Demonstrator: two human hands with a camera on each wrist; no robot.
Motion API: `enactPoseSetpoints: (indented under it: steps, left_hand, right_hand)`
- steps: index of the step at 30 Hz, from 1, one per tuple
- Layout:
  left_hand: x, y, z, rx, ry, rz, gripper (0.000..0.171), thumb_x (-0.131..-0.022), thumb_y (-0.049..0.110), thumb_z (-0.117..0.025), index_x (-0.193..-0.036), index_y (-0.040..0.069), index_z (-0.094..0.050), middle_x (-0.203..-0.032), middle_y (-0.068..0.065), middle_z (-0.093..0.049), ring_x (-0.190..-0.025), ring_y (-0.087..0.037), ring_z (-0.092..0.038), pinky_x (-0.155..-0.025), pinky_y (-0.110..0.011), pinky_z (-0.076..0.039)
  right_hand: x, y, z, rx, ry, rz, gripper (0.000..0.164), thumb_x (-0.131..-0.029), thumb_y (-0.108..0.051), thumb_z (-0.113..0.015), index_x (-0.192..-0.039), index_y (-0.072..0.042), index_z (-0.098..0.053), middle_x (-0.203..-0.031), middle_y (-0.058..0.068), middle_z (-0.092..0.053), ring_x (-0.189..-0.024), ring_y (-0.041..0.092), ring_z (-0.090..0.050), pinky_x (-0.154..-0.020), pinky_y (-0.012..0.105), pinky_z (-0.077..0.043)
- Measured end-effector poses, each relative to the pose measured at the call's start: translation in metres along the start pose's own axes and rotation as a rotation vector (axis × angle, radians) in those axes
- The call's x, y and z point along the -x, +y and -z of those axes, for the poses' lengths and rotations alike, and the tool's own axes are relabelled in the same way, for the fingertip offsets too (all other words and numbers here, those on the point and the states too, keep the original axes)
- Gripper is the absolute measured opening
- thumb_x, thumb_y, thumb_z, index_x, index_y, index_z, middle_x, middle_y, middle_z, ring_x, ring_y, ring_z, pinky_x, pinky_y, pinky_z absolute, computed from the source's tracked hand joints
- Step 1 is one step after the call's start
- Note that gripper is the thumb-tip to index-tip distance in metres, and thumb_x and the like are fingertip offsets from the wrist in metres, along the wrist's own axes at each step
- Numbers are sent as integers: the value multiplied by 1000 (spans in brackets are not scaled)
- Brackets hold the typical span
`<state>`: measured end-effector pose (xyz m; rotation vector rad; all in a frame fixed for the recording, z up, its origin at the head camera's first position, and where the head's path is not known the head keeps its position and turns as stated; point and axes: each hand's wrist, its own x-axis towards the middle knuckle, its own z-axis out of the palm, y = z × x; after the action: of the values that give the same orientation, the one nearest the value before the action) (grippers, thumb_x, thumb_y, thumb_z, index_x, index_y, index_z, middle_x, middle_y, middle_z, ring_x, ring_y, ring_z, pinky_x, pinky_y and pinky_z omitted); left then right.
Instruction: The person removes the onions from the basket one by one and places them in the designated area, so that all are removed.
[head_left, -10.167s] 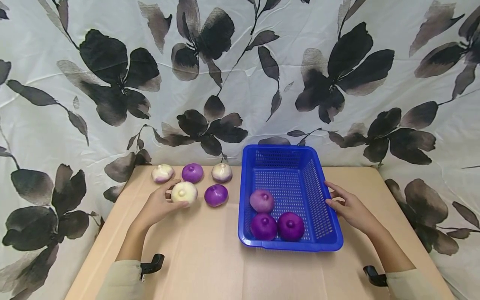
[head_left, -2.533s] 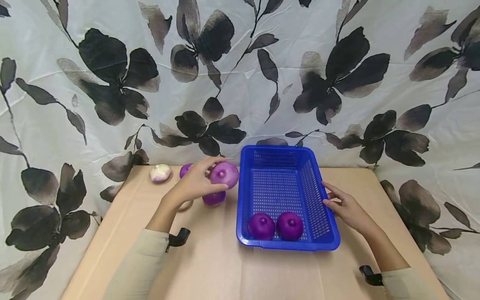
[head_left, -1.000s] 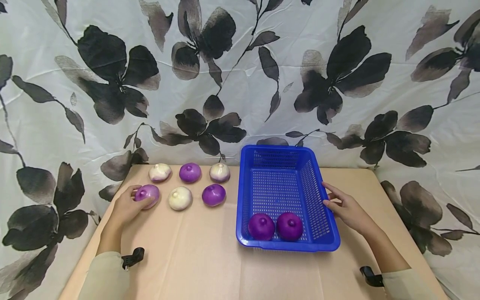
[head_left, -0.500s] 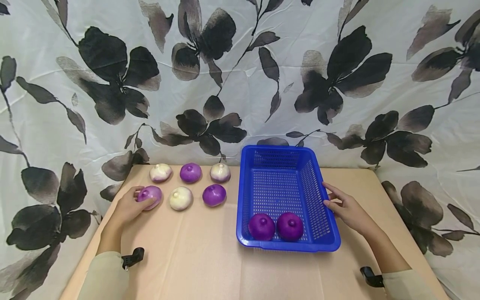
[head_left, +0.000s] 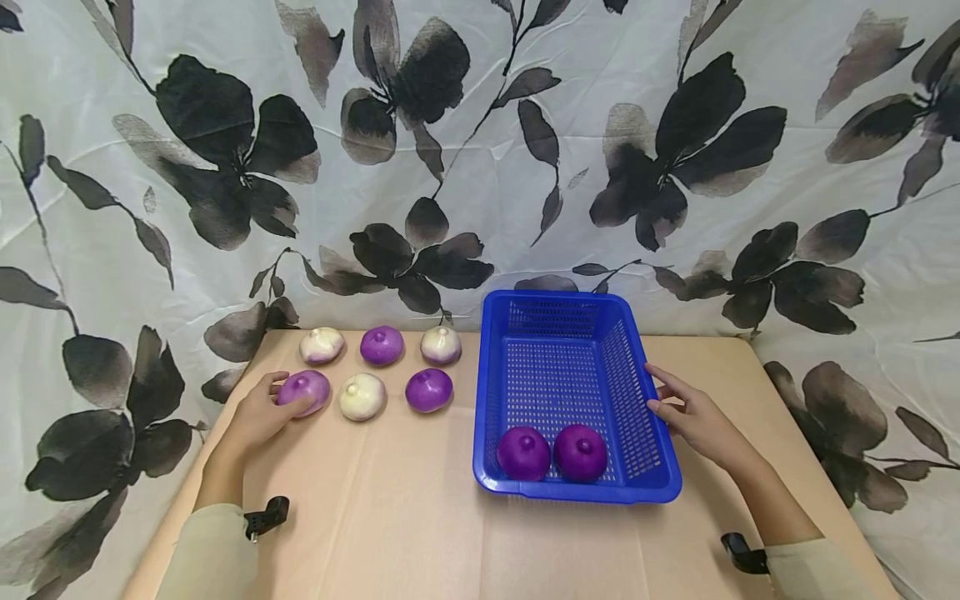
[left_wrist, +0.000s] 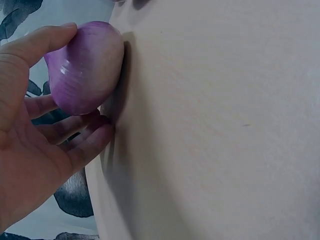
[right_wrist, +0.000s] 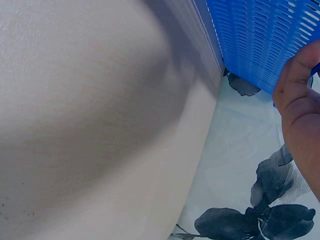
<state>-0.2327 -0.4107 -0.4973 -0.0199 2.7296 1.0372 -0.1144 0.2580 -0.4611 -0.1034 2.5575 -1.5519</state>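
My left hand holds a light purple onion at the left of the table, thumb on one side and fingers around the other. In the left wrist view, the thumb touches the onion near its top, and its pale side faces the tabletop. My right hand pinches the right rim of a blue plastic basket. Two dark purple onions, a left one and a right one, sit at the near end inside the basket. The right wrist view shows curled fingers at the basket's perforated wall.
Beside the held onion lies a white onion, then a purple onion. Behind them stand a whitish onion, a purple onion and another whitish onion. A floral cloth hangs behind the table.
My left hand let go of the white onion, took the light purple onion out of the basket and carried it to the left. Lately that onion shifted slightly right. The right hand stayed at the rim.
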Motion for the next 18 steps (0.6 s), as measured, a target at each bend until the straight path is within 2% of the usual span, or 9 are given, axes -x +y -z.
enactPoseSetpoints:
  steps: [18]
  left_hand:
    - [1,3,3,-2,-6,-13,94,-98,51,-65,-157,-8,-22,-149,-41,-41,-135,-56,-44,-108,-65,-41]
  right_hand:
    - [-1,-1,2,-2,-5,2,64,-107,-10,-56,-162,-2,-25,-118,29,-54,-88,11,-68,-72,28,-63]
